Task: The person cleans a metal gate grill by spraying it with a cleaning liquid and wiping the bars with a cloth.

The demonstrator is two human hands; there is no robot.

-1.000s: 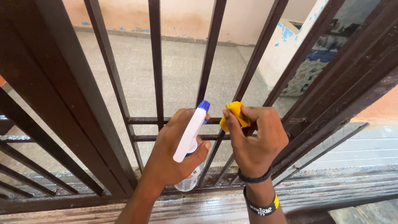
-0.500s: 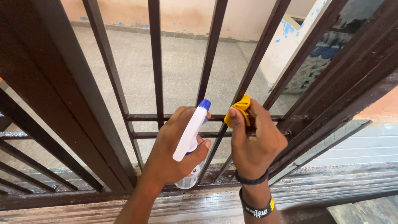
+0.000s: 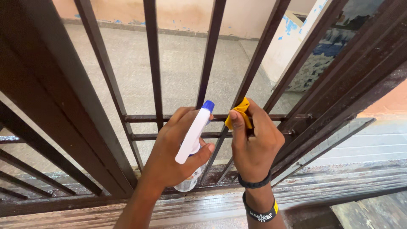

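Dark brown metal window grille (image 3: 154, 76) of vertical bars and two horizontal rails, above a worn, wet-looking sill (image 3: 339, 186). Beyond it lie a speckled grey floor (image 3: 178, 63) and a peach wall with flaking blue paint (image 3: 292, 38). The left hand (image 3: 171, 154) is wrapped around a white spray bottle with a blue nozzle (image 3: 194, 131). The right hand (image 3: 254, 144) pinches a crumpled yellow cloth (image 3: 239, 112) against a bar. The bottle's clear base is partly hidden by the palm; the cloth is mostly covered by fingers.

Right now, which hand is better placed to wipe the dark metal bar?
Probably the right hand: it pinches the yellow cloth against the dark metal bar, while the left hand grips the white spray bottle.
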